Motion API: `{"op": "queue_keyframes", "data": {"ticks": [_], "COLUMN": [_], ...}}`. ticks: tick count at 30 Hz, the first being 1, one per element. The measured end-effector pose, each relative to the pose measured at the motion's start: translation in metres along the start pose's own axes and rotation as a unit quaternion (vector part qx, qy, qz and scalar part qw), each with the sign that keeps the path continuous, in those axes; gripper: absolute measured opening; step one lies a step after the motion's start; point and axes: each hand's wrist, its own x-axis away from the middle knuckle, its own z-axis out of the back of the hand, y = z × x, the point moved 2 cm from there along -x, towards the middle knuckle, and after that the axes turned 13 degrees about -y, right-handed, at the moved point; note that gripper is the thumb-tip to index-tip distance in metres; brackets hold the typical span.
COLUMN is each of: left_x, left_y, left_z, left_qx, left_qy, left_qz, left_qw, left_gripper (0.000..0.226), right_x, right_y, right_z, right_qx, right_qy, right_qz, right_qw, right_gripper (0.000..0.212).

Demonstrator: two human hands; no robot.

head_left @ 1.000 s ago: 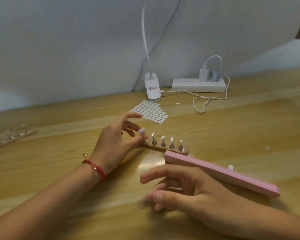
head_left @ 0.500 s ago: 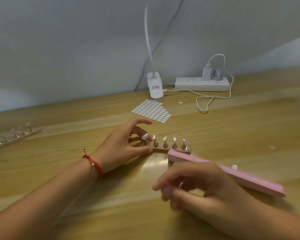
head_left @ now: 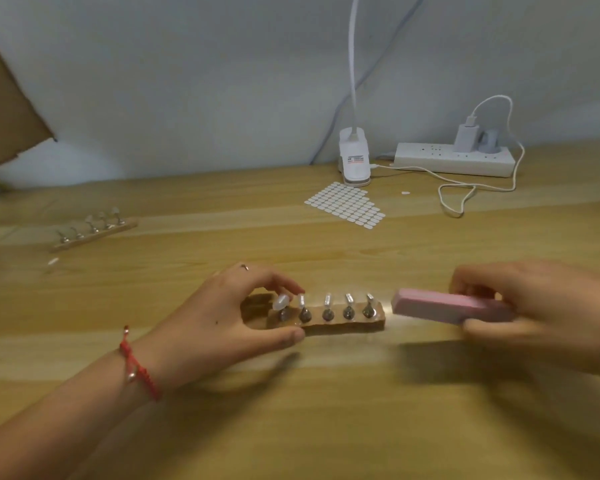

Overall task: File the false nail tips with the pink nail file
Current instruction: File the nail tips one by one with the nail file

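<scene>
Five tips (head_left: 327, 301) upright on holder (head_left: 343, 326); left hand (head_left: 222, 313) pinches its left end, thumb in front. Right hand (head_left: 534, 306) grips file (head_left: 440, 308), long axis left-right, free end just right of holder.

two stands (head_left: 343, 327) (head_left: 94, 233), one pink file (head_left: 440, 308) — two hands (head_left: 215, 317) (head_left: 534, 306).

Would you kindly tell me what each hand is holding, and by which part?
The right hand grips the pink nail file by its right part, left end free. The left hand holds the wooden stand at its left end, between thumb and fingers.
</scene>
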Motion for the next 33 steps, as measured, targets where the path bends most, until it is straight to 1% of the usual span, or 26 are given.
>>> {"op": "queue_keyframes", "data": {"ticks": [2, 4, 5, 6, 8, 10, 12, 14, 16, 17, 18, 20, 22, 24, 27, 30, 33], "left_x": [-0.003, -0.007, -0.009, -0.010, -0.010, -0.010, -0.010, -0.009, -0.008, -0.006, -0.004, 0.003, 0.010, 0.016, 0.019, 0.020, 0.022], "left_y": [0.003, 0.006, 0.007, 0.008, 0.010, 0.012, 0.016, 0.020, 0.024, 0.026, 0.029, 0.032, 0.035, 0.039, 0.044, 0.048, 0.051], "left_z": [-0.002, -0.004, -0.004, -0.004, -0.004, -0.004, -0.002, 0.001, 0.002, 0.003, 0.003, 0.002, -0.004, -0.013, -0.023, -0.030, -0.036], "left_qx": [0.010, 0.015, 0.020, 0.025, 0.020, -0.019, -0.063, -0.104, -0.130, -0.116, -0.081, 0.028, 0.147, 0.206, 0.218, 0.203, 0.204], "left_qy": [0.014, 0.023, 0.028, 0.033, 0.043, 0.056, 0.060, 0.060, 0.084, 0.106, 0.130, 0.169, 0.184, 0.193, 0.207, 0.207, 0.188], "left_qz": [0.002, 0.002, -0.001, -0.004, -0.009, -0.016, -0.024, -0.037, -0.073, -0.094, -0.108, -0.114, -0.109, -0.101, -0.092, -0.100, -0.120], "left_qw": [1.000, 1.000, 0.999, 0.999, 0.999, 0.998, 0.996, 0.992, 0.985, 0.983, 0.982, 0.979, 0.966, 0.954, 0.949, 0.952, 0.953], "left_gripper": [0.029, 0.021, 0.017, 0.013, 0.009, 0.011, 0.012, 0.009, 0.009, 0.009, 0.008, 0.010, 0.011, 0.011, 0.007, 0.012, 0.016], "right_x": [0.000, -0.004, -0.006, -0.008, -0.012, -0.013, -0.014, -0.015, -0.014, -0.013, -0.013, -0.010, -0.005, 0.000, 0.004, 0.006, 0.008], "right_y": [0.002, 0.001, 0.000, 0.000, -0.002, -0.005, -0.008, -0.013, -0.017, -0.018, -0.020, -0.026, -0.036, -0.046, -0.055, -0.063, -0.071], "right_z": [0.007, 0.008, 0.006, 0.005, 0.001, -0.001, -0.003, -0.006, -0.007, -0.007, -0.006, -0.005, -0.006, -0.009, -0.015, -0.021, -0.025], "right_qx": [-0.134, -0.275, -0.320, -0.343, -0.354, -0.353, -0.367, -0.387, -0.385, -0.369, -0.347, -0.308, -0.276, -0.225, -0.166, -0.152, -0.117], "right_qy": [0.007, -0.004, -0.004, 0.008, 0.050, 0.079, 0.090, 0.093, 0.104, 0.114, 0.123, 0.136, 0.145, 0.168, 0.193, 0.188, 0.192], "right_qz": [0.052, 0.116, 0.136, 0.149, 0.163, 0.172, 0.185, 0.194, 0.194, 0.193, 0.194, 0.210, 0.231, 0.242, 0.266, 0.280, 0.284], "right_qw": [0.990, 0.954, 0.938, 0.927, 0.920, 0.916, 0.907, 0.897, 0.896, 0.902, 0.909, 0.918, 0.922, 0.929, 0.930, 0.929, 0.932], "right_gripper": [0.044, 0.037, 0.035, 0.034, 0.030, 0.028, 0.026, 0.031, 0.048, 0.053, 0.053, 0.044, 0.040, 0.041, 0.046, 0.047, 0.046]}}
